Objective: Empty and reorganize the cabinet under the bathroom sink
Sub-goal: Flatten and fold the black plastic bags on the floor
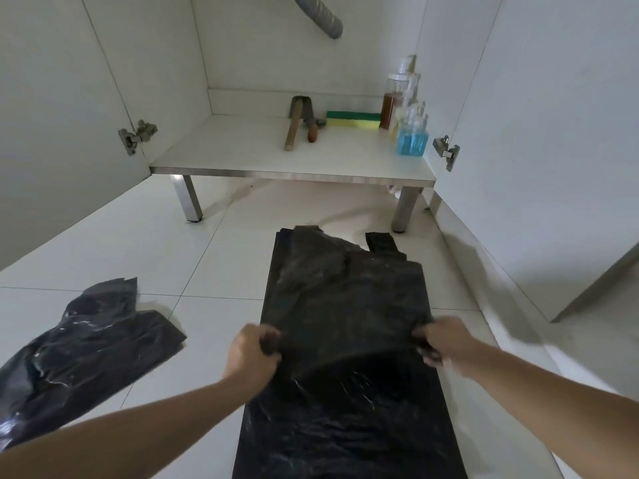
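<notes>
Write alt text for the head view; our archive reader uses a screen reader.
Two bare hands, left hand and right hand, pinch a black plastic bag spread on the white tiled floor before an open cabinet. On the cabinet shelf stand two wooden-handled tools, a sponge and several bottles at right. A second black bag lies at left.

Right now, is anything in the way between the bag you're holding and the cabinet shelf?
No. Only bare floor lies between the bag and the shelf. The shelf's left side is free; tools, sponge and bottles sit farther back and right.
</notes>
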### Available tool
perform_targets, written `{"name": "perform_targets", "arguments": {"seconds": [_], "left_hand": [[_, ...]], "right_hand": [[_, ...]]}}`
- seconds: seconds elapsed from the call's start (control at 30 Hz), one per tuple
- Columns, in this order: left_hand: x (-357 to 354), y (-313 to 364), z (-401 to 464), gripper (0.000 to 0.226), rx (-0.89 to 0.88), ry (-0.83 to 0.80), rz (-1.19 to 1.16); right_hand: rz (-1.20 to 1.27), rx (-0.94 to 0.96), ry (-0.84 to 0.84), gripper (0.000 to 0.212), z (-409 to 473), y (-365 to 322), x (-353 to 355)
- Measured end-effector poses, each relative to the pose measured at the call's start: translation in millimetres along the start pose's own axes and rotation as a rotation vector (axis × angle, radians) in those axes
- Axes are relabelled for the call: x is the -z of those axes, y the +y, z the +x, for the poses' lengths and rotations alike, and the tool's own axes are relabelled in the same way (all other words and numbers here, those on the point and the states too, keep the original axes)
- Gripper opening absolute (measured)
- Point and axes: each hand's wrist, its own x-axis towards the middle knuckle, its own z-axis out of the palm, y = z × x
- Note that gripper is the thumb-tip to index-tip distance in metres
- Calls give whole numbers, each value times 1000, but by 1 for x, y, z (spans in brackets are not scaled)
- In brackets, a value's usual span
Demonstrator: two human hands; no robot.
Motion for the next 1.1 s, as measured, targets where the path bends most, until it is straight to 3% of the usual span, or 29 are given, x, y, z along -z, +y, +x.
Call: {"name": "perform_targets", "arguments": {"seconds": [0.07, 0.13, 0.33, 0.43, 0.87, 1.1], "left_hand": [[-7, -25, -14, 36, 140, -129, 62], [-11, -39, -21, 35, 216, -181, 71], [-24, -50, -22, 33, 238, -229, 146], [-29, -51, -25, 34, 232, -272, 226], [-18, -52, -32, 72, 151, -358, 517], [-16, -40, -37, 90, 137, -484, 766]], "right_hand": [[-122, -122, -51, 13, -1, 32, 3], [-214, -125, -35, 20, 0, 53, 5], [-558, 132, 63, 31, -1, 74, 1], [-645, 142, 115, 33, 0, 78, 3], [-612, 139, 50, 18, -1, 89, -2], [-655, 175, 53, 23, -1, 91, -9]]}}
